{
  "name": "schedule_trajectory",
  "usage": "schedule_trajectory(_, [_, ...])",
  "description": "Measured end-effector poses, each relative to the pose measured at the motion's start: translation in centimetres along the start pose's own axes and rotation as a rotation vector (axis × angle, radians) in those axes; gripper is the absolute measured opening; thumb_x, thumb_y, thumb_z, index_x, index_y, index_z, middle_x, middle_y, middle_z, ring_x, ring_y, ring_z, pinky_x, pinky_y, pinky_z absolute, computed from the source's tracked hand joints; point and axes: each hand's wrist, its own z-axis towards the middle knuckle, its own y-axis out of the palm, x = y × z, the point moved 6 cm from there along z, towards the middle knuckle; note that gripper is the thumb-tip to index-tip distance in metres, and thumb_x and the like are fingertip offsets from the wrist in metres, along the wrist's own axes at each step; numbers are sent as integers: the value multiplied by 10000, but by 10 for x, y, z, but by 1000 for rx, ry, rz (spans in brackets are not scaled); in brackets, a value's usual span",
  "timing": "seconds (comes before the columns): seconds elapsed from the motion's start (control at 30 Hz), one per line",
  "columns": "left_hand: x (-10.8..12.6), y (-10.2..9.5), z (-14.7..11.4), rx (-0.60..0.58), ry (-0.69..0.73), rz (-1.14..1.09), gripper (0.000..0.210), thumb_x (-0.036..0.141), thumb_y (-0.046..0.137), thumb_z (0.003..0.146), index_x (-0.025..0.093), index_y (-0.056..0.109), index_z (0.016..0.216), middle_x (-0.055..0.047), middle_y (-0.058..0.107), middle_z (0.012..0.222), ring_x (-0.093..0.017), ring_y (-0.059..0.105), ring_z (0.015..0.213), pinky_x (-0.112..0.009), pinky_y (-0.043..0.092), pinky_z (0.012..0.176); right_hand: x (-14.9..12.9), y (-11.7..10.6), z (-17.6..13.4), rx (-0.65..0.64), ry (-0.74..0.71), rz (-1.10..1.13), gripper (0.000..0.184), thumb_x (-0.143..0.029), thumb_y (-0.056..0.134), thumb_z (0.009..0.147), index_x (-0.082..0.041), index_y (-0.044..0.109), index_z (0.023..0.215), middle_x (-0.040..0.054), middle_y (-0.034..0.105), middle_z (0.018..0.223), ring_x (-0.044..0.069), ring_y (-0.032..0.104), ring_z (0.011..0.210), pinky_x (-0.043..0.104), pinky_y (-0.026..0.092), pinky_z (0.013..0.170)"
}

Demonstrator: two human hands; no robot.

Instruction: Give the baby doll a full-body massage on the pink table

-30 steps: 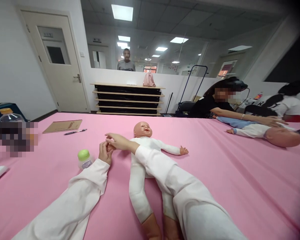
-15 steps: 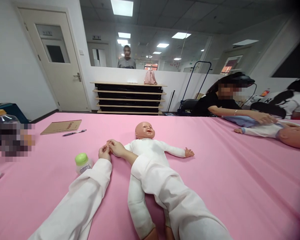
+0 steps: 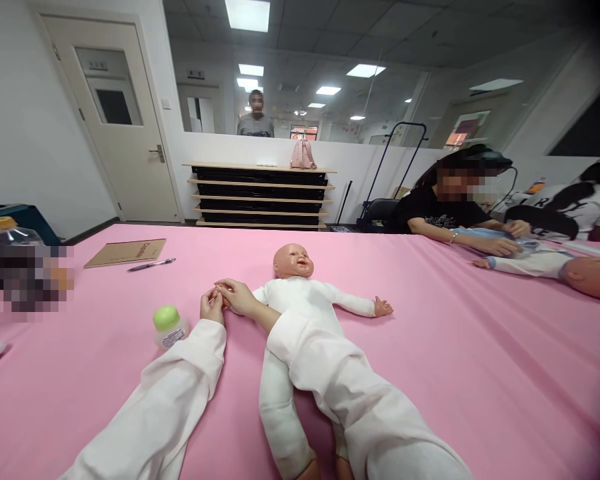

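A baby doll [image 3: 305, 297] with a soft white body lies on its back on the pink-covered table, head at the far end. Its arm on the left side reaches out to my two hands, which meet at its end. My left hand [image 3: 213, 305] is closed around the doll's small hand, which my fingers mostly cover. From the other side my right hand [image 3: 237, 297] pinches at the same spot, its forearm crossing over the doll's torso. The doll's other arm lies stretched to the right, palm up. Beside my left sleeve stands a jar with a green lid [image 3: 167, 318].
A brown notebook [image 3: 125, 253] and a pen [image 3: 151, 265] lie at the back left. A bottle [image 3: 15, 233] stands at the left edge. On the right, a co-worker [image 3: 445, 207] handles another doll [image 3: 587, 275]. A low shelf [image 3: 260, 193] is behind the table.
My hands stay at the doll's hand with hardly any movement. The co-worker's arms have drawn back to the left over the other doll. The view has shifted slightly.
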Motion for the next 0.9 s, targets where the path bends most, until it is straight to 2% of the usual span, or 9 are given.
schedule_trajectory(0.13, [2,0,-2,8,-50,-24,360,345,590,698,148,470,974,-105,591,960,-185,620,862,-363,509,774,1,0,1,15,-35,-45,243,-394,553,762,-212,621,908,11,613,774,117,540,691,220,431,582])
schedule_trajectory(0.33, [8,-7,-3,97,22,275,355,362,580,711,146,533,988,-123,531,1073,-198,597,919,-312,530,727,-2,-4,0,56,-53,0,267,-390,553,759,-207,607,946,13,609,801,114,545,714,216,443,584])
schedule_trajectory(0.5, [6,1,-7,-40,-6,286,276,319,480,797,191,520,1038,-77,578,1083,-177,567,1002,-301,495,819,-3,-3,-2,27,-19,81,344,-409,525,773,-197,571,1040,9,589,764,85,510,611,195,419,503])
schedule_trajectory(0.57, [9,2,-8,-49,-3,297,286,322,465,806,203,513,1062,-66,574,1109,-172,558,1020,-288,490,827,-3,-2,-3,18,-13,83,352,-407,511,783,-196,563,1060,10,588,756,78,499,587,193,411,492])
schedule_trajectory(0.7, [16,2,-11,-57,29,357,290,301,474,805,218,525,1078,-47,572,1123,-165,545,1039,-267,468,859,-10,-7,-3,76,-70,-21,256,-366,513,785,-191,609,945,15,606,788,82,516,635,192,416,540])
schedule_trajectory(0.8, [19,3,-14,-94,9,417,377,306,486,802,232,473,1171,-41,587,1087,-158,590,943,-253,504,767,-14,-11,-3,127,-95,-87,204,-341,512,783,-174,621,825,10,611,749,86,523,640,187,410,543])
schedule_trajectory(0.9, [19,3,-15,-103,1,494,409,322,488,805,231,456,1202,-39,601,1046,-149,602,893,-230,513,707,-15,-11,-5,146,-74,-102,215,-350,514,779,-162,616,800,-2,596,672,81,511,586,181,397,504])
